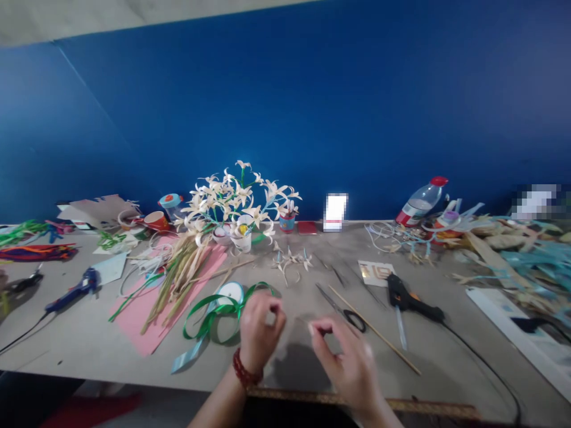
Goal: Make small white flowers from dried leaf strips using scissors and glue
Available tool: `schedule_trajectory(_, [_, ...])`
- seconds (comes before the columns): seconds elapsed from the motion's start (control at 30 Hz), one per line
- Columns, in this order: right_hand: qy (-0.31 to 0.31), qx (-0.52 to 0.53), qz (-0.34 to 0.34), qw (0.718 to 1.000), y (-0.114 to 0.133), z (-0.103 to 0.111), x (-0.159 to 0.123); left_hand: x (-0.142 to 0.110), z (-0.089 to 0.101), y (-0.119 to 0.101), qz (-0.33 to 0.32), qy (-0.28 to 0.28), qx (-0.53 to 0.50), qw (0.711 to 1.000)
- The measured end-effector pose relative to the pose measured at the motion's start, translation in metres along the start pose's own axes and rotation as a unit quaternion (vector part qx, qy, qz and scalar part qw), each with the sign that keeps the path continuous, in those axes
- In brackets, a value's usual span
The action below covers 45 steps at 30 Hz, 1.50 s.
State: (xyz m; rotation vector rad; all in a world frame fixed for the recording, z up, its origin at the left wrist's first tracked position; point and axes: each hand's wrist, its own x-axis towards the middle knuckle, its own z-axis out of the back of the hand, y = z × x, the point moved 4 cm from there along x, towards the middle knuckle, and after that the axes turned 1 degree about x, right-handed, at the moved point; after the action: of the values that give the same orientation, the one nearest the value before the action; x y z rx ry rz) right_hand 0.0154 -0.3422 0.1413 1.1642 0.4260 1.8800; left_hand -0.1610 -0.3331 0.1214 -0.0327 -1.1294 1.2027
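My left hand (261, 321), with a dark red bead bracelet (246, 368) at its wrist, is held above the table with thumb and fingers curled together. What it grips, if anything, is too small to make out. To its right, my right hand (345, 356) pinches thumb and forefinger together; a faint thin sliver shows at the fingertips, its kind unclear. Loops of green ribbon (207, 324) and a ribbon spool (231, 292) lie just left of my left hand. Beyond my right hand are scissors (354, 320) and a thin wooden stick (379, 336).
White handmade flowers (241, 199) stand in cups at the back. Dried strips (178, 276) lie on pink paper (138, 327). A black glue gun (413, 302) with a cord is at right, a blue glue gun (74, 291) at left. A bottle (419, 205) leans at back right.
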Motion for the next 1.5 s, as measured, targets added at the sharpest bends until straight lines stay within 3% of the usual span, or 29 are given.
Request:
schedule_trajectory(0.07, [-0.010,0.018,-0.031,0.999,-0.003,0.005,0.000,0.004,0.005,0.009,0.050,0.012,-0.011,0.999])
schedule_trajectory(0.13, [-0.003,0.033,-0.051,0.998,-0.005,0.006,0.002,0.009,0.005,0.005,0.067,0.069,-0.075,0.993])
schedule_trajectory(0.2, [0.008,0.044,-0.059,0.997,-0.005,0.004,0.004,0.013,0.004,-0.011,0.037,0.137,-0.130,0.981])
schedule_trajectory(0.3, [0.010,0.047,-0.061,0.997,-0.004,0.001,0.007,0.017,0.003,-0.036,-0.028,0.177,-0.127,0.976])
schedule_trajectory(0.43, [-0.002,0.025,-0.044,0.999,-0.002,0.001,0.007,0.018,-0.005,-0.046,-0.069,0.159,-0.062,0.983])
schedule_trajectory(0.57, [-0.026,0.012,-0.031,0.999,-0.001,0.004,0.003,0.017,-0.007,-0.033,-0.090,0.088,-0.018,0.992])
schedule_trajectory(0.7, [-0.081,0.019,-0.037,0.996,-0.002,0.011,0.000,0.020,0.002,-0.016,-0.038,0.038,0.011,0.998])
schedule_trajectory(0.77, [-0.078,0.023,-0.041,0.996,-0.002,0.012,0.001,0.021,0.005,-0.019,-0.027,0.073,-0.020,0.997])
schedule_trajectory(0.9, [-0.052,0.027,-0.047,0.997,-0.001,0.009,0.004,0.019,0.001,-0.044,-0.078,0.155,-0.080,0.981])
schedule_trajectory(1.1, [-0.022,0.045,-0.057,0.997,-0.001,0.006,0.005,0.018,-0.001,-0.051,-0.094,0.141,-0.066,0.983])
schedule_trajectory(1.27, [0.008,0.014,-0.027,1.000,0.004,0.005,0.007,0.018,0.002,-0.051,-0.097,0.137,-0.048,0.985])
schedule_trajectory(1.5, [-0.015,-0.030,-0.021,0.999,-0.001,0.010,0.008,0.015,0.002,-0.052,-0.093,0.113,-0.045,0.988])
